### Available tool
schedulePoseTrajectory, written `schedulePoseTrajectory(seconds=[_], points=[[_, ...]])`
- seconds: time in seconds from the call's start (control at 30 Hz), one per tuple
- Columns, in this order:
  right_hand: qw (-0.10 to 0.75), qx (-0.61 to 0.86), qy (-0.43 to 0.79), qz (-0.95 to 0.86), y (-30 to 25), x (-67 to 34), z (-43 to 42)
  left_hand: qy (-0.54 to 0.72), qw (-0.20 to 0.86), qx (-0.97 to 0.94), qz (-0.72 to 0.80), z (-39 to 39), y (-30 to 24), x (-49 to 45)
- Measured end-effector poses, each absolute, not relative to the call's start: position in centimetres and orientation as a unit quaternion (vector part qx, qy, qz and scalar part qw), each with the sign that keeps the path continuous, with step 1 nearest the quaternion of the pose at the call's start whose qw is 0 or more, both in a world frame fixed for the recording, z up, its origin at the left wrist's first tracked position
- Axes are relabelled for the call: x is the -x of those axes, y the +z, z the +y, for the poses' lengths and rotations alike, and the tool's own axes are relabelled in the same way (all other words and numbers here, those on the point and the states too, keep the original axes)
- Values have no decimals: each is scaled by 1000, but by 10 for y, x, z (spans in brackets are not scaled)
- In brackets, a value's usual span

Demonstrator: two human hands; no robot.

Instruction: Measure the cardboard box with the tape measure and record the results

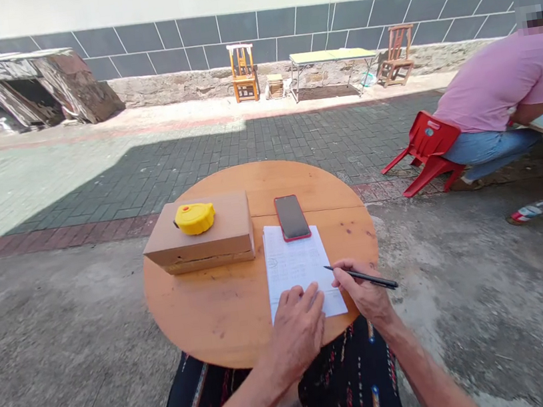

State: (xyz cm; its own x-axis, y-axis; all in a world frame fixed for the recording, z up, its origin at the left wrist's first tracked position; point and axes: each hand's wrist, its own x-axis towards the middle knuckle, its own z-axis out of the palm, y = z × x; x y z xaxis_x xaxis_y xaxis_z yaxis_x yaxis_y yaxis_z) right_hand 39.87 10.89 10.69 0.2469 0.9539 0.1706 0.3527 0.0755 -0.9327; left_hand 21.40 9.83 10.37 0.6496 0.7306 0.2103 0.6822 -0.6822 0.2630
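A black pen [370, 277] is pinched in my right hand [365, 291], its tip over the right edge of a stack of printed paper sheets [296, 261]. Across the lower part of the sheets lies my left hand [301, 320], palm down with the fingers stretched out. A phone [292, 217] with a red edge rests on the top of the paper, its screen dark. To the left is a closed cardboard box [207, 249], and a yellow tape measure [195, 219] sits on its lid.
Everything stands on a round wooden table [205, 307] above my lap. At the right a person in a pink shirt [491, 81] sits on a red plastic chair [428, 148]. A bottle [532, 210] lies on the ground there. Wooden chairs [244, 76] and a folding table [331, 55] line the wall.
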Motion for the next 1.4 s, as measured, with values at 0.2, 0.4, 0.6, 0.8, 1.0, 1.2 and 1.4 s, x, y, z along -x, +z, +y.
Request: schedulePoseTrajectory(seconds=[0.2,0.4,0.6,0.8,1.0,1.2,1.4], points=[[462,626,273,-566,92,-395,120,142,85,-907,388,99,106,-216],[439,621,282,-584,85,-398,126,150,103,-900,397,99,106,-216],[427,620,281,-595,84,-398,128,150,118,-893,408,99,106,-215],[400,614,260,-629,91,-395,129,151,119,-893,408,100,107,-215],[382,620,242,-641,90,-395,129,155,131,-886,416,100,110,-215],[382,617,229,-649,88,-394,130,150,136,-887,415,101,110,-215],[386,611,222,-654,90,-393,130,151,136,-886,416,101,110,-215]])
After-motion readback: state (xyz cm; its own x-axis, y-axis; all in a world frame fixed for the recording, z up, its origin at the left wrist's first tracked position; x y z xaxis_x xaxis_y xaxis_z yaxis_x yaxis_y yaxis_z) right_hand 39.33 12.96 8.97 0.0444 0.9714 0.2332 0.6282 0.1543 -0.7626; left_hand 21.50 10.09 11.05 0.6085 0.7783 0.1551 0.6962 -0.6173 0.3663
